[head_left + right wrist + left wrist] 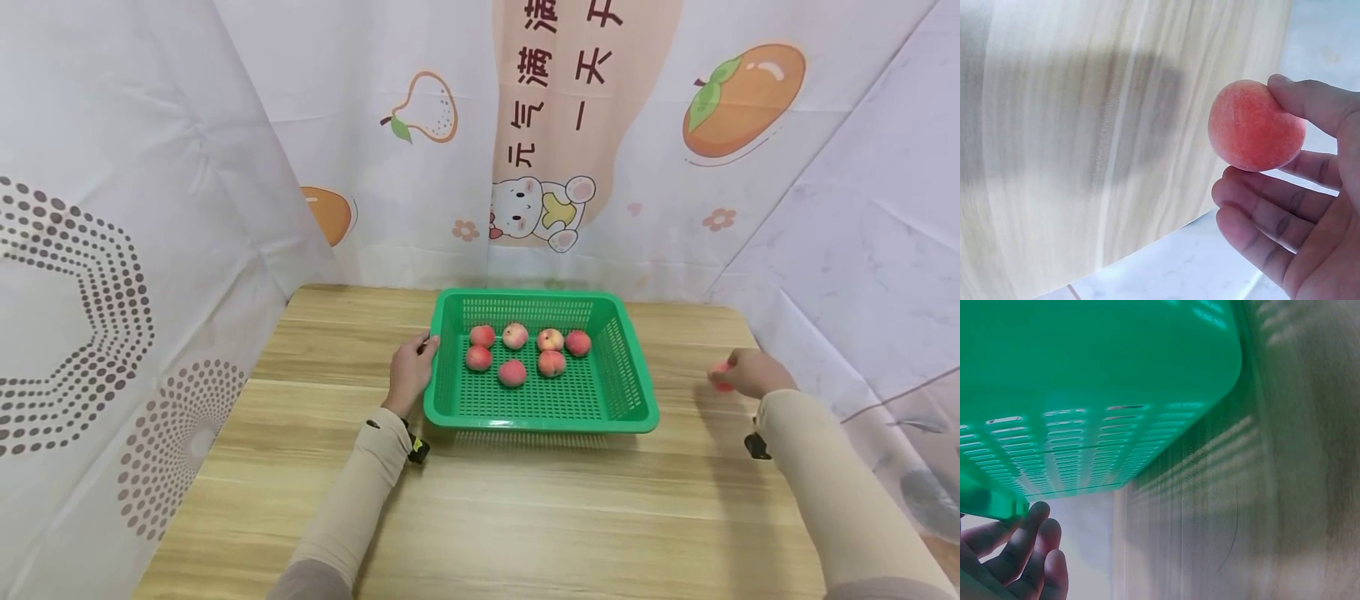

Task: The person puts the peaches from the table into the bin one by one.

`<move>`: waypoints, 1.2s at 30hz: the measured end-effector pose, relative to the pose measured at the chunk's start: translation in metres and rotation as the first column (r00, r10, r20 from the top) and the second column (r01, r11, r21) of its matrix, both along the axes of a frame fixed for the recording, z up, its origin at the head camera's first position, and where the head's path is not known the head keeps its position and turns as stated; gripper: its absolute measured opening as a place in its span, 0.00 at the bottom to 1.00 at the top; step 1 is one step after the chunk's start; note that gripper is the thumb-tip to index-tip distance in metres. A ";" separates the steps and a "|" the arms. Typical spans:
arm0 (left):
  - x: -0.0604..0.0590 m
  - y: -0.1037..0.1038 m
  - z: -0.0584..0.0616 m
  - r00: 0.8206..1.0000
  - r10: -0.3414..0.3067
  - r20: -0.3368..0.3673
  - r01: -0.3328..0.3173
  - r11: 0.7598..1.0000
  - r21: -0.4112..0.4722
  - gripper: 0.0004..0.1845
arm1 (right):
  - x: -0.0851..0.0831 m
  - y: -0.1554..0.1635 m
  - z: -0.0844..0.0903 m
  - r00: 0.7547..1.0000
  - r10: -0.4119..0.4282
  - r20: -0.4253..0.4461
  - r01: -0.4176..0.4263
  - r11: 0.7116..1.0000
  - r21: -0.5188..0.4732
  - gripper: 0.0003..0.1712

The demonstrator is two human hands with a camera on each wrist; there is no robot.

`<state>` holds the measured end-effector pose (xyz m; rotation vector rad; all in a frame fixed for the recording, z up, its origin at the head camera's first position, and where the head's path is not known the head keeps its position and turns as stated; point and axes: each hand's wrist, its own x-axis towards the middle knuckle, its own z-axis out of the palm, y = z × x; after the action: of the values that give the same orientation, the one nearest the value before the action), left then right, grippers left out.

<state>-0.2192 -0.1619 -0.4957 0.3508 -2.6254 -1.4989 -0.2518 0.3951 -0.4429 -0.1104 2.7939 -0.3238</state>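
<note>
Peach (1255,125) number eight sits in my right hand (750,372), out over the right side of the wooden table (525,517), well apart from the green basket (628,367). My right wrist view shows it best: my thumb presses on the far side of the fruit and my fingers (1260,219) curl under and beside it, so I am pinching it between thumb and fingertips, clear of the tabletop. It is round, pinkish red, a little fuzzy looking.

My left hand (410,371) is at the left wall of the basket, near its back corner. From the head view my thumb looks hooked at the rim and the rest of the hand lies against the outside of the wall. My left wrist view looks up at the slotted green plastic, with my fingers curled loosely just below the rim edge; whether they press the plastic there I cannot tell.

Inside the basket lie seven more peaches (514,336), gathered toward the back half in two loose rows, some touching their neighbours. The basket stands flat on the table, about in the middle. Behind the table hangs a white curtain (420,167) printed with fruit, a cartoon bear and some characters.
</note>
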 end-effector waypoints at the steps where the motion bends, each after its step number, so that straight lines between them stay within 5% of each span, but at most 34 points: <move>1: 0.000 0.000 0.000 1.000 0.000 0.001 0.000 1.000 0.000 0.27 | 0.000 -0.001 0.001 1.000 0.002 -0.011 -0.002 1.000 0.001 0.39; 36: 0.001 0.000 0.000 1.000 -0.008 -0.022 0.008 1.000 0.004 0.26 | -0.002 -0.010 0.038 0.985 -0.060 -0.160 0.054 0.998 -0.038 0.44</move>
<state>-0.2182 -0.1620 -0.4957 0.3232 -2.6105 -1.5021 -0.2536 0.3848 -0.4049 -0.0675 2.9567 -0.3925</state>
